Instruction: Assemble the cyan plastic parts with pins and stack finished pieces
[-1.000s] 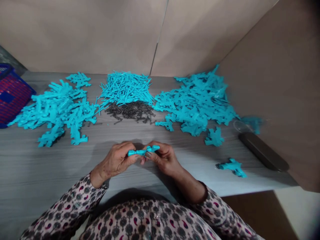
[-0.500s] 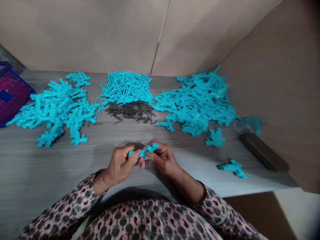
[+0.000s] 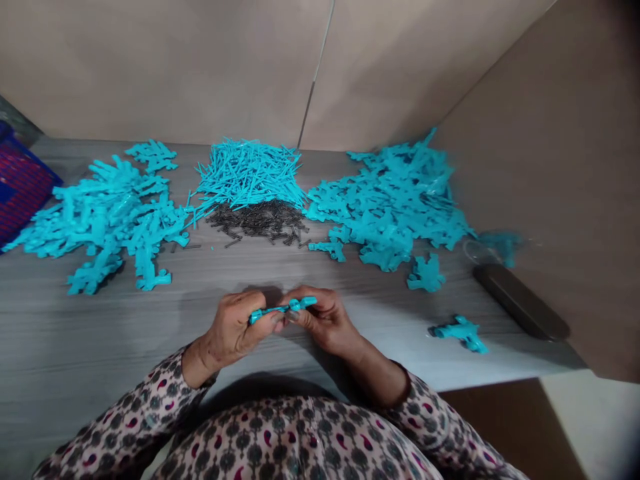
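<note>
Turquoise moulded plastic piece (image 3: 280, 309) was held crosswise above the grey wood-grain table (image 3: 240, 270), midway between the hands. Its slim stem was clamped by the fingers of the left hand (image 3: 233, 330), while its knobbed end was pinched by the fingers of the right hand (image 3: 325, 321); the two sets of fingertips were almost touching. The piece was judged light and stiff, with a smooth surface that could slip, and its thin stem was judged liable to snap if bent; the thicker central junction was considered the safest place for a hold. Heaps of branched turquoise pieces (image 3: 107, 223) and straight turquoise rods (image 3: 247, 175) lay beyond the hands, with dark pins (image 3: 260, 223) just in front of the rods.
</note>
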The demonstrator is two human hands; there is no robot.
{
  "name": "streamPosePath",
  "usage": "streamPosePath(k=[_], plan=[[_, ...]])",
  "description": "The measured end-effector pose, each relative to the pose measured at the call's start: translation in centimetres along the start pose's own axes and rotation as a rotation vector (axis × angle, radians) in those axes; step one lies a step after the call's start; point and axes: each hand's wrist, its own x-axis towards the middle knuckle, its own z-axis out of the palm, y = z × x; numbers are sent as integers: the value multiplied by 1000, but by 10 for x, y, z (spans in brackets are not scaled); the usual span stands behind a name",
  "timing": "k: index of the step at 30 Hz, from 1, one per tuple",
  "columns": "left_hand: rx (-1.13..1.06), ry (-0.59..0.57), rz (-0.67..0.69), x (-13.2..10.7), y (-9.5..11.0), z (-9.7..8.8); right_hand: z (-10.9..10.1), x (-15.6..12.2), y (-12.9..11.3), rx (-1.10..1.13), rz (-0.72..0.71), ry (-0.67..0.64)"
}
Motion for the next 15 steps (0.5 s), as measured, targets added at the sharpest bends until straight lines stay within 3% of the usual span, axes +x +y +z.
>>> streamPosePath(k=[4, 8, 11, 15], plan=[[-182, -82, -185, 1, 1, 3, 2, -2, -3, -70, -52, 23], [-361, -151, -299, 2, 3, 6, 5, 2, 4, 146, 129, 28], [-210, -162, -215, 2, 1, 5, 5, 4, 10, 313, 256, 30], [123, -45, 31, 0, -2, 2, 6, 4, 13, 383, 346, 12]])
